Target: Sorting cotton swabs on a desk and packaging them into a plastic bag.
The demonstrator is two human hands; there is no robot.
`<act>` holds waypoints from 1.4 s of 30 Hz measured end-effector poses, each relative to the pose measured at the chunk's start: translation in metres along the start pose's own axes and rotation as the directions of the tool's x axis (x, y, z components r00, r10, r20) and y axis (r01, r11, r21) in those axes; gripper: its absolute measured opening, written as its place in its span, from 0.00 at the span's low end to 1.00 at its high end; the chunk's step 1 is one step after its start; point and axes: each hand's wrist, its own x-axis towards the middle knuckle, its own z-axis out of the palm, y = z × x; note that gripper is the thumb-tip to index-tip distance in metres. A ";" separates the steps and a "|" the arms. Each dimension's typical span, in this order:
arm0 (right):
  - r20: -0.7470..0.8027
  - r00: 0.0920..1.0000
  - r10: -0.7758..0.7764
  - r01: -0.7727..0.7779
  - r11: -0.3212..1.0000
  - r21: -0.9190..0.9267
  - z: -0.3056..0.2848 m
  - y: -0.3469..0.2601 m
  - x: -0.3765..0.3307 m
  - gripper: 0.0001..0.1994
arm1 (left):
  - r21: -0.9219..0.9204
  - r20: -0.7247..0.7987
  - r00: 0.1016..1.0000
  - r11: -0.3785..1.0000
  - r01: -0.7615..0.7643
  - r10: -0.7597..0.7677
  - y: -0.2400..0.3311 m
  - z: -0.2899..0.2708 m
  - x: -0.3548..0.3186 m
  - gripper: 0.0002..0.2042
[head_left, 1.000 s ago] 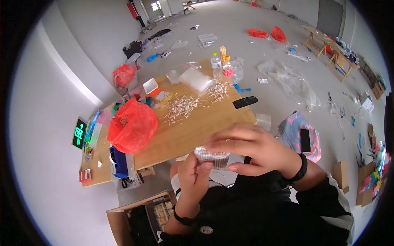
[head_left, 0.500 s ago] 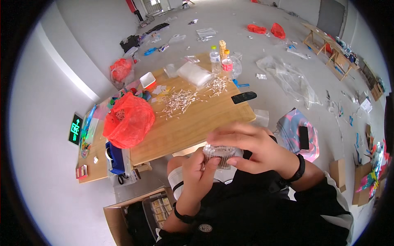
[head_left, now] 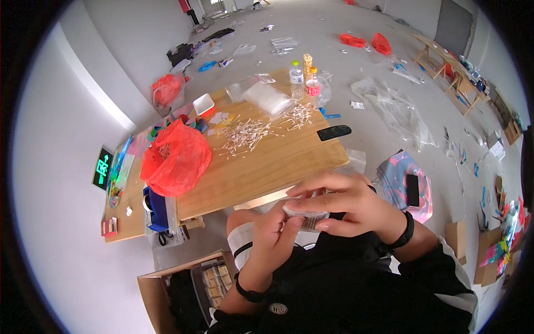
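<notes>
Both hands meet close to my chest, in front of the wooden table (head_left: pixel 267 167). My left hand (head_left: pixel 275 234) cups a small clear plastic container (head_left: pixel 305 217) from below. My right hand (head_left: pixel 347 203) lies across its top, fingers curled over the lid and thumb under the front edge. The container's contents are mostly hidden by the fingers. A dark band sits on each wrist. Loose white cotton swabs (head_left: pixel 247 136) lie scattered over the middle of the table, well away from both hands.
A red plastic bag (head_left: pixel 175 158) sits on the table's left part, with a clear bag (head_left: pixel 267 97), two bottles (head_left: pixel 305 80) and a black remote (head_left: pixel 334 132) further back. An open cardboard box (head_left: pixel 194 284) with packets stands by my left leg. Bags and scraps litter the floor.
The hands with the container have drifted slightly lower and closer to my body; my right hand's fingers have shifted across the lid. The view has tilted a little.
</notes>
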 end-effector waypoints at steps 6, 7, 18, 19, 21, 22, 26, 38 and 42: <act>0.017 1.000 0.003 -0.003 1.000 0.028 0.001 0.004 -0.003 0.19 | -0.029 0.065 0.997 0.999 0.036 -0.034 -0.001 -0.002 -0.003 0.09; 0.018 1.000 0.002 -0.003 1.000 0.029 0.000 0.004 -0.003 0.19 | -0.029 0.063 0.997 0.999 0.036 -0.034 -0.001 -0.002 -0.003 0.09; 0.104 0.986 0.132 -0.135 0.990 0.026 -0.001 0.008 -0.003 0.19 | -0.210 -0.006 0.965 0.944 0.254 -0.261 -0.011 0.009 -0.007 0.11; 0.104 0.986 0.132 -0.135 0.990 0.025 0.001 0.010 -0.004 0.19 | -0.210 -0.006 0.965 0.944 0.253 -0.261 -0.014 0.010 -0.008 0.11; 0.107 0.975 0.194 -0.204 0.975 0.085 0.004 0.017 -0.007 0.17 | -0.228 -0.015 0.960 0.936 0.268 -0.278 -0.017 0.012 -0.010 0.16; 0.106 0.975 0.196 -0.205 0.975 0.083 0.005 0.016 -0.007 0.17 | -0.229 -0.014 0.961 0.936 0.267 -0.278 -0.017 0.013 -0.010 0.16; -0.075 0.960 0.269 -0.255 0.953 0.162 0.016 0.022 -0.013 0.16 | -0.680 -0.088 0.888 0.678 0.278 -0.452 -0.021 0.020 -0.006 0.31; -0.130 0.791 0.597 -0.405 0.672 0.620 0.054 0.038 -0.021 0.12 | -0.813 -0.483 0.822 0.504 -0.293 -0.301 -0.051 0.027 0.007 0.34; -0.178 0.864 0.471 -0.315 0.782 0.538 0.057 0.036 -0.025 0.13 | -0.798 -0.506 0.814 0.515 -0.315 -0.286 -0.037 0.027 0.011 0.33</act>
